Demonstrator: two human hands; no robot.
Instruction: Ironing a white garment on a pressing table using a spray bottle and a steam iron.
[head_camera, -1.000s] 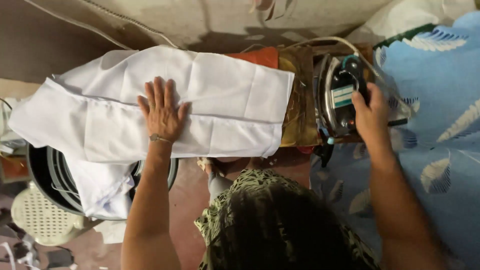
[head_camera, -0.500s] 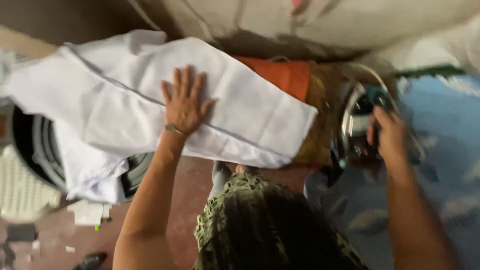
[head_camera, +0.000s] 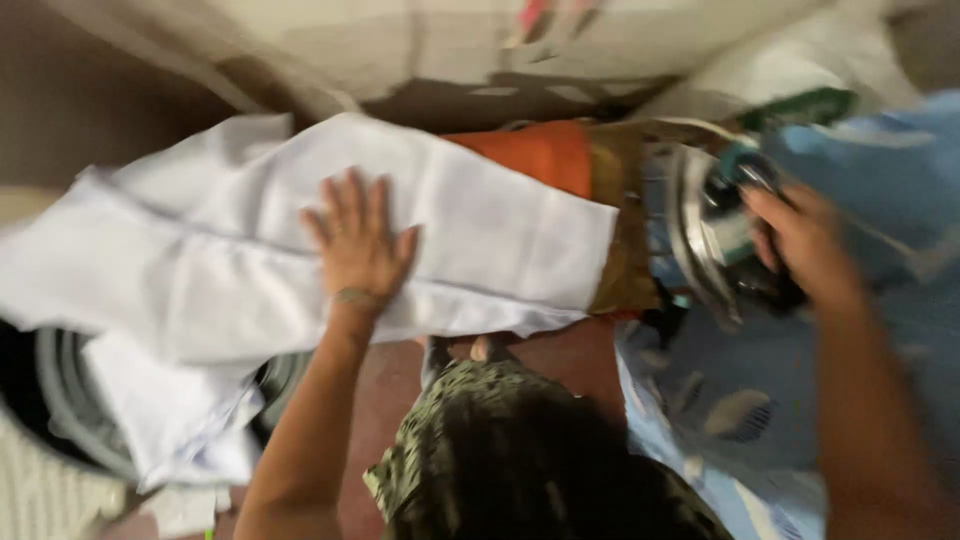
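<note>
Here, in the head view, your left hand (head_camera: 358, 245) lies flat and fully spread, palm down, on the white garment (head_camera: 300, 270) — fingers fanned, gripping nothing, just pressing the cloth. A thin band circles that wrist. The garment stretches along the ironing board (head_camera: 560, 160), covering most of its length; its left part spills past the board's left end and hangs down over a dark round tub (head_camera: 60, 400) at the lower left. At the board's right end the orange cover shows bare, with a brownish, worn patch just beside the garment's right edge.

Your right hand (head_camera: 800, 250) is curled over the handle of the iron (head_camera: 720, 235), which sits at the board's right end, just beyond the brown patch. The picture is blurred there, so you cannot tell how tightly the fingers close, only that they wrap the dark handle. The iron's bright metal rim faces the garment but stands apart from it.

A blue patterned cloth (head_camera: 880, 180) fills the right side, behind and under your right arm. Your own green patterned clothing (head_camera: 470, 420) shows at the bottom middle — between both arms.
</note>
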